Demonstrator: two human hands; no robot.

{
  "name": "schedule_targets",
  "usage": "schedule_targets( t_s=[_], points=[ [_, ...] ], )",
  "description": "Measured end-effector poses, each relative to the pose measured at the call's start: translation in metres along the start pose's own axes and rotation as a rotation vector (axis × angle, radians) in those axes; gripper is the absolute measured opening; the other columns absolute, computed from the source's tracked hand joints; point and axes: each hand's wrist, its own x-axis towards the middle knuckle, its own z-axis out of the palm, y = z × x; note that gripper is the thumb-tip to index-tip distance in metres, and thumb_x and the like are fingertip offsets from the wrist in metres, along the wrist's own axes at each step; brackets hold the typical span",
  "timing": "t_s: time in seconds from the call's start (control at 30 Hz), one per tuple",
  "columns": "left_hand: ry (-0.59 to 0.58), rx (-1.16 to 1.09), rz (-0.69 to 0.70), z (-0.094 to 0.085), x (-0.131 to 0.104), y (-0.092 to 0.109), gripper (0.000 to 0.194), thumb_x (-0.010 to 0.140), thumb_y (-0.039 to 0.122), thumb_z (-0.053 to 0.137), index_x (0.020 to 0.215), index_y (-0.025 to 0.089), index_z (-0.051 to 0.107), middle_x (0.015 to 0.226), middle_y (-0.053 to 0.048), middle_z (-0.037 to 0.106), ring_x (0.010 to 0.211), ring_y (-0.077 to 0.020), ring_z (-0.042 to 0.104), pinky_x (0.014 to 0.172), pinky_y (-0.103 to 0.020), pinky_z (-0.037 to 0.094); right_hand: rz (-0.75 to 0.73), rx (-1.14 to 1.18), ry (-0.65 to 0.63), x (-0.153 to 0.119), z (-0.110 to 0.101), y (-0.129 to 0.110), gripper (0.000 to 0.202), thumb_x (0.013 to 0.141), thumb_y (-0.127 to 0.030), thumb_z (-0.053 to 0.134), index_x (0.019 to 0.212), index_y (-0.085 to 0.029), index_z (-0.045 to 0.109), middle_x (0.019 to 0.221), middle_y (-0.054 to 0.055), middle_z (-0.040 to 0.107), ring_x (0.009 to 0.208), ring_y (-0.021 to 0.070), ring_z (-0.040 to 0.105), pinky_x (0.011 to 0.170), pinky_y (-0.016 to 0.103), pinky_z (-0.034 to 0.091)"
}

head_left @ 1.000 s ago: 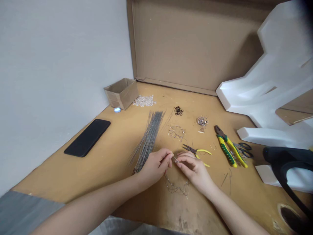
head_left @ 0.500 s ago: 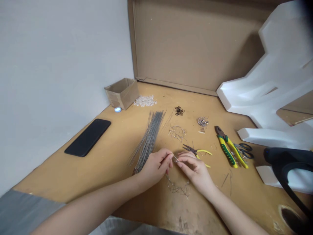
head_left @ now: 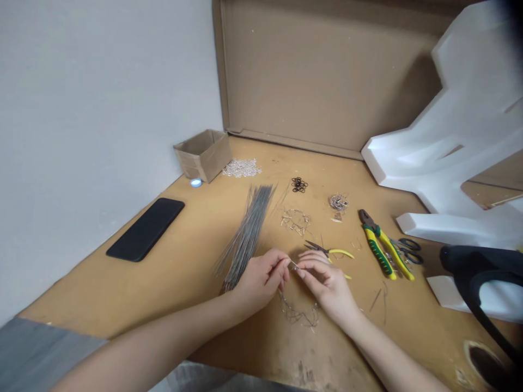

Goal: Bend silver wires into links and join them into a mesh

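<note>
"Left hand [head_left: 262, 276] and right hand [head_left: 328, 283]: holding what?"

"Both pinch nearly closed, near a tangled, silvery wire ring [head_left: 301, 317], on one thin, straight, silvery strand [head_left: 294, 265]."

"Any change?"

"Slightly more strand shows between them than a second ago; fine positioning, I'd judge."

The long, bare left arm [head_left: 163, 338] slants in from the lower left, the bare right arm [head_left: 392, 353] from the lower right. The bare left hand [head_left: 261, 279] pinches thumb to finger. Just beside it, the bare right hand [head_left: 327, 280] curls, fingertips close to its thumb.
</note>
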Motion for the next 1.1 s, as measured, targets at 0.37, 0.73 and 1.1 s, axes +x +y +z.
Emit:
schedule_targets(
  t_s=[0.37, 0.73, 1.1],
  points=[
    [-0.013, 0.149, 0.087, -0.003, -0.003, 0.006, 0.019, 0.090, 0.025, 0.037, 0.081, 0.016, 0.051, 0.060, 0.003, 0.056, 0.051, -0.0062, 0.055, 0.056, -0.017, 0.042, 0.003, 0.010, 0.013, 0.001, -0.001, -0.003, 0.006, 0.078, -0.019, 0.059, 0.076, -0.021, 0.064, 0.076, 0.005, 0.064, 0.085, 0.0200, 0.056, 0.080, 0.038, 0.045],
    [-0.033, 0.262, 0.152, -0.003, -0.005, 0.006, 0.019, 0.089, 0.024, 0.036, 0.087, 0.017, 0.053, 0.063, 0.002, 0.057, 0.055, -0.0078, 0.054, 0.057, -0.018, 0.040, -0.039, -0.045, 0.020, 0.001, 0.000, 0.000, 0.007, 0.078, -0.019, 0.058, 0.076, -0.021, 0.064, 0.076, 0.004, 0.065, 0.086, 0.0199, 0.057, 0.082, 0.039, 0.045],
    [-0.067, 0.303, 0.049, -0.011, 0.013, 0.009, 0.021, 0.085, 0.026, 0.043, 0.077, 0.016, 0.059, 0.069, 0.000, 0.056, 0.064, -0.0103, 0.052, 0.060, -0.020, 0.038, 0.006, -0.229, -0.160, -0.002, 0.002, 0.016, 0.024, 0.074, -0.019, 0.061, 0.097, -0.023, 0.057, 0.094, 0.005, 0.063, 0.087, 0.0181, 0.059, 0.078, 0.033, 0.047]
  ],
)
